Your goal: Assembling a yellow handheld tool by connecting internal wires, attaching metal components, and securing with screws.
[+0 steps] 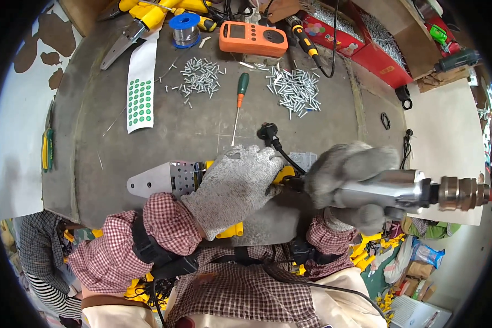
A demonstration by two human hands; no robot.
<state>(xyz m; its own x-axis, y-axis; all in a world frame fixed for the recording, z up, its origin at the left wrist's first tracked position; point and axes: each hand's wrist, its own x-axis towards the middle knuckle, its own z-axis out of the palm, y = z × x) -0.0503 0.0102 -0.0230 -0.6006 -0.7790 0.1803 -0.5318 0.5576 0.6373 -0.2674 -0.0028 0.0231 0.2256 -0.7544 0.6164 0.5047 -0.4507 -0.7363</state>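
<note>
My left hand [232,183], in a grey knit glove, lies closed over a yellow-bodied pipe welding iron on the table. Its pointed metal plate [150,180], perforated near the body, sticks out to the left. In my gloved right hand [347,169] is a silver cylindrical power driver [391,188] with a brass-coloured fitting at its right end; its working tip is hidden. A black cord with a plug [268,132] runs between my hands. Beyond them lies a green-and-orange screwdriver [241,90]. Two screw piles, one left [199,76] and one right [295,90], lie farther back.
Farther back are an orange meter [252,39], a solder spool [185,30], a sticker sheet [142,98], another yellow iron [131,38] and a soldering iron [305,41]. Red screw boxes [380,63] line the back right. Cutters [48,147] lie left. Another person's sleeve [41,238] shows lower left.
</note>
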